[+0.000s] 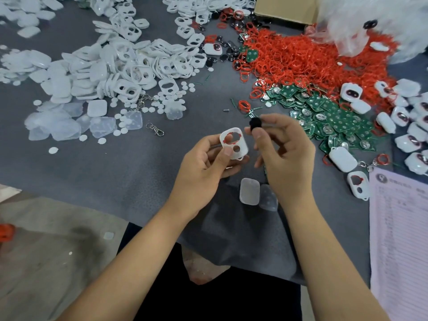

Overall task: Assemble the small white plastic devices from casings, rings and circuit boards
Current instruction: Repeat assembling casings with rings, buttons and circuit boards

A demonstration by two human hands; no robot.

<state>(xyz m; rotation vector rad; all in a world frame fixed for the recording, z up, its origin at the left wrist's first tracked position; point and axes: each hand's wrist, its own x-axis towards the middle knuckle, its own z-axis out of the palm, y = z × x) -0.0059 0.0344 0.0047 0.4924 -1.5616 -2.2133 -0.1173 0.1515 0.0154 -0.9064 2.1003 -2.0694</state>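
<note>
My left hand (203, 163) holds a white casing (234, 144) with two holes; a red ring sits around its larger hole, and my thumb presses on the casing's front. Just to its right, my right hand (282, 151) pinches a small black round piece (255, 123) between thumb and forefinger, close to the casing's top edge. Heaps of white casings (129, 63), red rings (301, 59) and green circuit boards (324, 112) lie on the grey cloth beyond my hands.
Two clear plastic covers (249, 191) lie on the cloth below my hands. Finished white devices (407, 126) crowd the right side, above a printed sheet (398, 239). Clear covers (69, 126), white discs and a metal clasp (155, 129) are at the left.
</note>
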